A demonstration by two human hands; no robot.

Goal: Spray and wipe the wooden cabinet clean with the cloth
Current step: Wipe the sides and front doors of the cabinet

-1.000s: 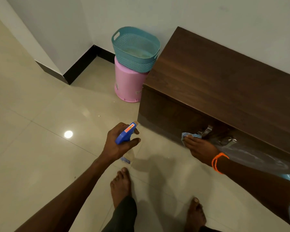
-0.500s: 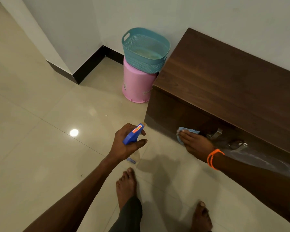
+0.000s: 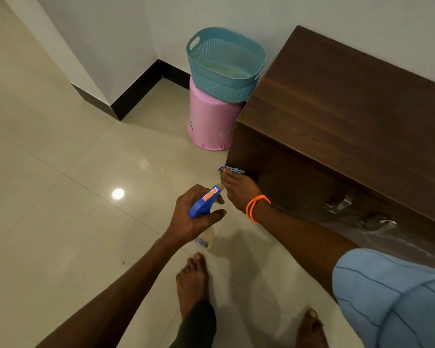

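The dark wooden cabinet [image 3: 337, 116] stands low against the wall on the right. My right hand [image 3: 239, 190], with an orange band at the wrist, presses a small blue cloth [image 3: 230, 170] against the lower left corner of the cabinet's front. My left hand [image 3: 194, 217] grips a spray bottle [image 3: 204, 204] with a blue trigger head and clear body, its nozzle pointing toward the cabinet front. The bottle hangs just left of my right hand, above the floor.
A teal basket [image 3: 224, 64] sits on an upturned pink bucket [image 3: 209, 121] right beside the cabinet's left end. Metal handles [image 3: 342, 204] stick out of the cabinet front. My bare feet [image 3: 191, 280] stand on glossy beige tiles [image 3: 60, 197]. A wall corner juts out at the left.
My right hand has slid the cloth leftward along the cabinet front, from beside the handles to the left corner. The left hand with the bottle stayed roughly in place.
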